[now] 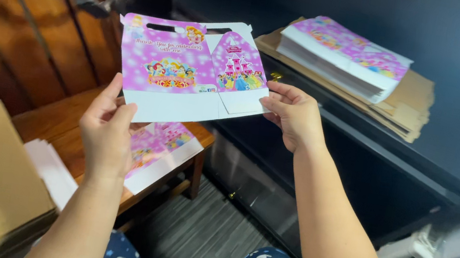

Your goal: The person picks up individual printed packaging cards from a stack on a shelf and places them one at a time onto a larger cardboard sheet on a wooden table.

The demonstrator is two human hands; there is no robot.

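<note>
— The box blank (189, 72): where is it?

— Up at twelve o'clock, flat. My left hand (107, 130) pinches its bottom-left corner, my right hand (293, 113) its right flap, so it stays spread.

— More blanks?

— A stack (348, 55) at two o'clock; probably more on the stool (66, 123).

Both hands hold up a flat pink box blank (189, 72) with cartoon prints and white flaps. The left hand (107, 130) pinches its lower left corner, the right hand (293, 113) its right edge. More blanks lie on the wooden surface (56, 125) below, and a stack (345, 56) rests on cardboard (412, 103) at right.
</note>
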